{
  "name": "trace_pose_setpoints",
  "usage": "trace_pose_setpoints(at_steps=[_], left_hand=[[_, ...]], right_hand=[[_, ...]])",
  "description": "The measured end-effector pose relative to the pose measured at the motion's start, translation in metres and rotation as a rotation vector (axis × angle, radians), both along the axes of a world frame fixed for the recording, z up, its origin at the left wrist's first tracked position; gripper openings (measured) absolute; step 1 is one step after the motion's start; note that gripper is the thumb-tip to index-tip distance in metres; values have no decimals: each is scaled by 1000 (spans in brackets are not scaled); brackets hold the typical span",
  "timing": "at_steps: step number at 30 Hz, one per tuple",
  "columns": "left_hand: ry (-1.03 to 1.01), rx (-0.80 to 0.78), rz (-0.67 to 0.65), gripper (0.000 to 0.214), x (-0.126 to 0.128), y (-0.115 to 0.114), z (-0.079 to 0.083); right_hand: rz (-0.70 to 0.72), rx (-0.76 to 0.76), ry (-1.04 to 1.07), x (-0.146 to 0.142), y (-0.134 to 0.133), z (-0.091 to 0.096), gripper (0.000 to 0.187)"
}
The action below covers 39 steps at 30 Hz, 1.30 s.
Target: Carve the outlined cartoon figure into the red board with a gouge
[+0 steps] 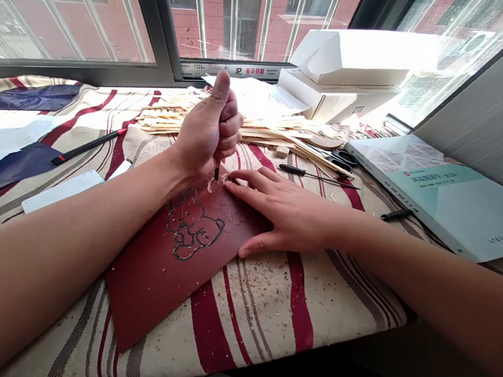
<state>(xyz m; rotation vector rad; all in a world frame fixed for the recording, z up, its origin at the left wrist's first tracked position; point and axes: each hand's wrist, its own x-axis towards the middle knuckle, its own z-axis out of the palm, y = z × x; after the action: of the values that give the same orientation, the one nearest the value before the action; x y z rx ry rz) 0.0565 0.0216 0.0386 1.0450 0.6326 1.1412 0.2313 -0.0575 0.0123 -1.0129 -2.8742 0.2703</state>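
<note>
A reddish-brown board [154,292] lies at a slant on the striped cloth, with a cartoon animal figure [197,225] cut into it in dark lines. My left hand [213,120] is closed in a fist, thumb up, around an upright carving tool [216,173]. Only the tool's dark lower end shows below the fist, its point at the board's upper part beside pale shavings. The handle is hidden in my fingers. My right hand [276,207] lies on the board's right side, fingers stretched out, fingertips close to the tool's point and thumb at the near edge.
Thin wooden strips [164,116] and paper lie by the window. A dark-handled pointed tool [292,170], scissors [344,159] and a thick book [457,187] are on the right, below a white box [348,79]. A black-and-red pen [88,147] lies left. Crumbs dot the striped cloth [266,309].
</note>
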Motion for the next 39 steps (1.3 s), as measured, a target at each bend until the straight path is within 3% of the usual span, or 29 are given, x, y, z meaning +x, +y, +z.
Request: trace_pose_setpoints(at_steps=[5, 11, 14, 17, 22, 24, 27, 31, 34, 37, 39], left_hand=[[-15, -9, 67, 59, 0, 1, -1], [34, 139, 472, 61, 18, -7, -6], [23, 164, 578, 60, 21, -9, -7], [14, 102, 565, 60, 19, -9, -4], [27, 56, 116, 60, 4, -4, -2], [8, 55, 38, 59, 0, -2, -2], [11, 36, 122, 58, 2, -3, -3], [-62, 48, 428, 54, 13, -7, -5], [-87, 80, 572, 52, 16, -6, -9], [-51, 109, 607, 52, 16, -5, -11], [-55, 110, 530, 52, 15, -6, -11]], right_hand=[[14, 10, 21, 1, 1, -1, 115], [0, 3, -8, -2, -1, 3, 118], [3, 2, -2, -2, -1, 3, 118], [13, 3, 3, -1, 0, 2, 117], [11, 11, 11, -1, 1, 1, 116], [12, 17, 3, 0, 1, 1, 117], [18, 23, 18, 0, 1, -1, 117], [29, 14, 40, 1, 3, -2, 116], [29, 17, 30, 0, 3, -1, 116], [24, 15, 21, 0, 2, 0, 118], [18, 10, 13, 0, 2, 0, 119]])
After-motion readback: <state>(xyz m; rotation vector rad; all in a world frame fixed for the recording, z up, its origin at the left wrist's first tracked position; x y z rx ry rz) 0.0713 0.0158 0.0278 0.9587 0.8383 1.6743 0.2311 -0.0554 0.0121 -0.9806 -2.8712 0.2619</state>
